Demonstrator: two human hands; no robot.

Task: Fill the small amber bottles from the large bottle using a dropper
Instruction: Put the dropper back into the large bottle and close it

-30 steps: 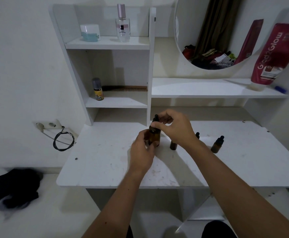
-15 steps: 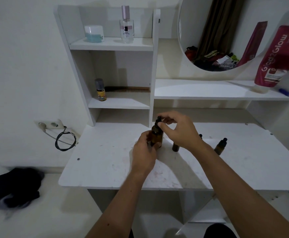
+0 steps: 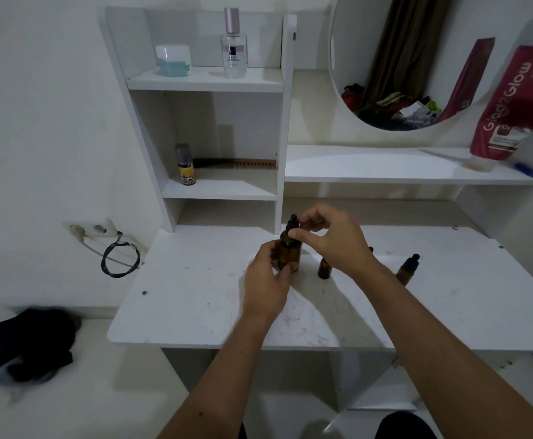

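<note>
Early stage of filling. The left hand [image 3: 266, 280] grasps the large bottle [image 3: 289, 253], upright on the white surface [image 3: 195, 296]; the right hand [image 3: 331, 239] pinches its dropper cap [image 3: 293, 224], apparently still seated. One uncapped small amber bottle [image 3: 324, 268] stands just beside; a capped one [image 3: 407, 269] stands farther right. No transfer is evident.

perfume bottle [image 3: 234, 45] and jar [image 3: 173, 60] on top shelf, comb [image 3: 236, 163] below, red tube [image 3: 511, 106] at right

Big amber glass bottle [image 3: 290, 253] sits mid white desk [image 3: 195, 296] w/ two small amber dropper bottles [image 3: 324, 268] [image 3: 407, 270] to its right, white shelf unit [image 3: 208, 80] behind.
</note>
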